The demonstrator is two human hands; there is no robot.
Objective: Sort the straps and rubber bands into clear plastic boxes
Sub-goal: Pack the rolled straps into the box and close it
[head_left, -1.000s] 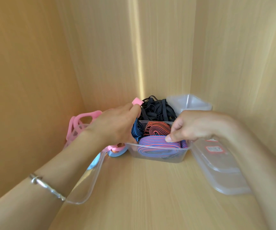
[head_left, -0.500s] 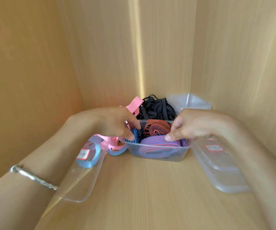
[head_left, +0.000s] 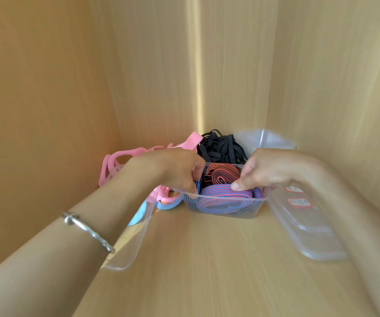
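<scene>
Left hand [head_left: 175, 170] has dropped to the box [head_left: 221, 197] edge, fingers curled (on what, unclear); right hand [head_left: 266, 170] pinches the striped strap [head_left: 216, 192], which could spring out.

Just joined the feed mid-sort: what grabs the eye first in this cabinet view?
Dead centre is a clear plastic box packed with coiled blue-and-red striped straps. The left hand grips its left end and the right hand pinches the frontmost one. A tangle of pink rubber bands lies to its left, a heap of black elastic bands sits behind, and clear plastic lids lie to the right.
</scene>
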